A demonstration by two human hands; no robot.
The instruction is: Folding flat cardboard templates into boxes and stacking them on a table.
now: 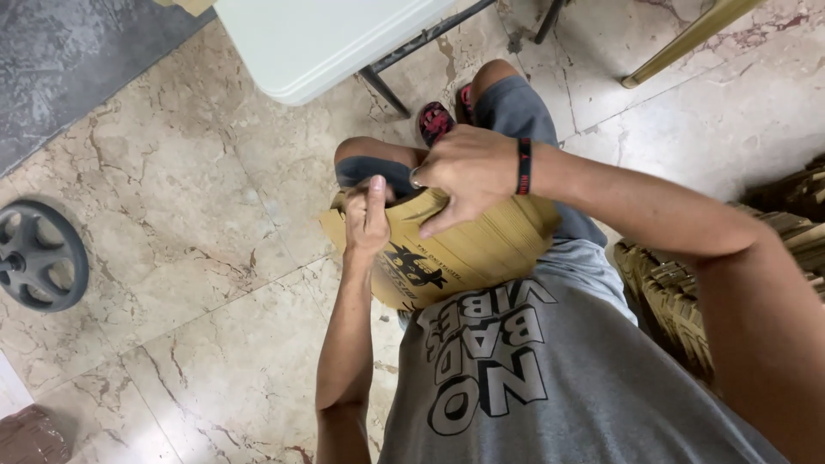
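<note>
Brown cardboard fills your lap: a thick stack of flat pieces (455, 249), curved and bowed, with a dark printed figure on its top face, rests against your knees and your grey shirt (533, 378). Your left hand (367, 215) is closed in a fist on the stack's near-left edge, thumb pointing up, fingers wrapped over the rim. Your right hand (468, 172) comes across from the other side and lies on top of the stack, fingers curled down and pressing on its upper edge, just beside the left hand; a ring shows on one finger and a black band (524, 166) sits on the wrist. Both hands are clamped on the same stack, so it is held between them above your thighs.

You are seated over a beige marble floor (198, 258). Ahead of your knees stands a white folding table (326, 39) on dark legs. Well off to your left a grey wheel (39, 255) lies flat on the floor. At your right side, near your elbow, more brown cardboard pieces (679, 301) are piled on edge.
</note>
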